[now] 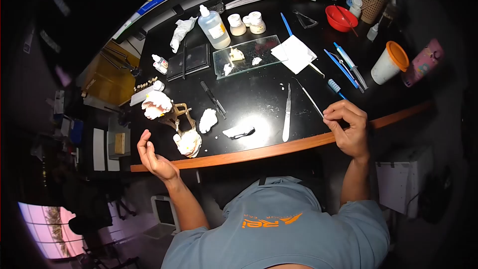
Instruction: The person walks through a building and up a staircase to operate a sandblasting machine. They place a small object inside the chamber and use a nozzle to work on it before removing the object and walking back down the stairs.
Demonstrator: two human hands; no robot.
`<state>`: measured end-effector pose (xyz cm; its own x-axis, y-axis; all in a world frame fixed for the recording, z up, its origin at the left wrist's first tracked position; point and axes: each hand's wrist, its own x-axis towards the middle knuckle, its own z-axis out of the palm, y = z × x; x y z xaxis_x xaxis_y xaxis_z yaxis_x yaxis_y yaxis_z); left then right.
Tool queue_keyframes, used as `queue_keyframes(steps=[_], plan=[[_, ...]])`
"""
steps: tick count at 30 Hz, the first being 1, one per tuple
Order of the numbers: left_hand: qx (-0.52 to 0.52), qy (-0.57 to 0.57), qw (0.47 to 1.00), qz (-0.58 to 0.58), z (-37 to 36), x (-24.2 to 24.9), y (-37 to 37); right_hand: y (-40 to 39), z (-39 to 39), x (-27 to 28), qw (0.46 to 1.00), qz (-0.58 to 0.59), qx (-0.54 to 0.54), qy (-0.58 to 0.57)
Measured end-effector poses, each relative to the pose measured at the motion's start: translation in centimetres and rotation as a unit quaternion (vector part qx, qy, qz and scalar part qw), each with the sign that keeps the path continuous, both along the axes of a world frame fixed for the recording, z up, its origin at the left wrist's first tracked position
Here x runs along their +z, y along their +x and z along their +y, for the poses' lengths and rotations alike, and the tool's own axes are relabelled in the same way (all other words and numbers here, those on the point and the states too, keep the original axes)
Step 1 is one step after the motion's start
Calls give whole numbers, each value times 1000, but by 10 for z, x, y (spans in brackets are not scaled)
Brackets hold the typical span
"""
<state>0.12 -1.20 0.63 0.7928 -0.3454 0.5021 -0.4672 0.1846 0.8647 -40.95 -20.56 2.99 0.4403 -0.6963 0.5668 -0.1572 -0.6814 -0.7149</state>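
My right hand [347,125] pinches the lower end of a thin metal probe [309,97] over the table's front edge. Left of the probe lies a scalpel [287,118]. My left hand [156,159] is open and empty, fingers up, at the front left edge. Near it stands a brass articulator [180,115] with a white cast [157,104] at its upper end and another white cast [188,143] at its lower end. White lumps [208,120] and a curved white piece [239,131] lie on the black table between my hands.
A glass slab [249,69] holds small pieces. Behind it stand a clear bottle [214,29] and jars [237,25]. To the right are white paper [297,55], blue-handled tools [350,65], a red bowl [340,18] and an orange-rimmed cup [388,65]. A black case [189,62] sits left.
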Motion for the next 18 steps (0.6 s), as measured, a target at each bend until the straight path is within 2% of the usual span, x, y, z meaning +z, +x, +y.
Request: queue_keyframes(steps=[2,4,7,10,13,15,18], plan=[[-25,-6,1000,3,7,3,12,5,7,8,1000,4,-9,-24],[-21,61,998,-21,23,2,39,16,15,23,1000,17,-6,-16],[33,198,975,-92,41,12,64,41,17,53,993,105,39,-25],[64,236,958,-152,50,9,75,84,10,85,975,204,63,-64],[113,380,899,-185,44,16,61,133,-14,113,943,286,121,-117],[118,416,873,-225,41,9,62,163,-41,122,925,305,156,-163],[79,430,873,-218,39,12,67,210,-57,131,929,333,121,-105]])
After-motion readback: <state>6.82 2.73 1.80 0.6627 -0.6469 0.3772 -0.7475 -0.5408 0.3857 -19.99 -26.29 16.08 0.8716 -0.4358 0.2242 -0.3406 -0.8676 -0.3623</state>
